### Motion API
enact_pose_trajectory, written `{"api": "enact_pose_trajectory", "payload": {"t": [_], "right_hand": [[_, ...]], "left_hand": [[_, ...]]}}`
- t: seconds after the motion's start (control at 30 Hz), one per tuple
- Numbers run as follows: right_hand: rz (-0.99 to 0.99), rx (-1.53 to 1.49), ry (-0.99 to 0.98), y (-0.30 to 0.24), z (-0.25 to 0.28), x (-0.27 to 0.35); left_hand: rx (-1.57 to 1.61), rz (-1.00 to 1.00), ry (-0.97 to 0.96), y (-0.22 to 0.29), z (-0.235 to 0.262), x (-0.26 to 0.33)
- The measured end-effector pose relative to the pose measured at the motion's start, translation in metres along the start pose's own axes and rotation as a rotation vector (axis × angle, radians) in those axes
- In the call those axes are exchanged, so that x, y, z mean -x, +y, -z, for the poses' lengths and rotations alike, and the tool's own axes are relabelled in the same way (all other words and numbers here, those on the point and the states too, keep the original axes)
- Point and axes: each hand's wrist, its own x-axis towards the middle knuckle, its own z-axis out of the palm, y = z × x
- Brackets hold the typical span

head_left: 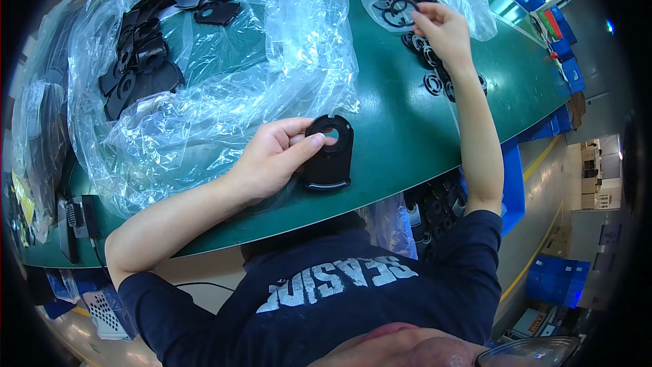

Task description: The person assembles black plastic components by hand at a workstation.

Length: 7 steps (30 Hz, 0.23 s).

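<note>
My left hand (272, 156) grips a flat black plastic plate (327, 168) near the table's front edge, thumb and fingers closed at its round hole. The plate has one rounded end and a straight lower edge with a shiny lip. Farther off to the right, my right hand (445, 32) pinches a thin black ring (386, 18) at the mouth of a clear plastic bag (468, 0). More dark rings lie inside that bag, partly hidden by the film. Several black rings (432, 84) are spread on the table beside and under my right forearm.
A large clear plastic bag (305, 47) covers the left of the green table (401, 122), with black plates (146, 61) in it. Another wrapped bundle (41, 102) stands far left, near a small black device (85, 214) with a cable. Below the right edge is a blue bin (514, 183).
</note>
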Motion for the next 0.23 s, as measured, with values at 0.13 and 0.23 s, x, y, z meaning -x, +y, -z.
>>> {"api": "enact_pose_trajectory", "payload": {"t": [0.13, 0.23], "right_hand": [[-0.211, -0.306, -0.295, -0.023, 0.009, 0.059], [-0.306, -0.321, -0.419, -0.031, 0.018, 0.094]], "left_hand": [[0.009, -0.009, 0.02, 0.0, 0.001, 0.001], [0.021, -0.01, 0.022, -0.006, 0.0, 0.0]]}}
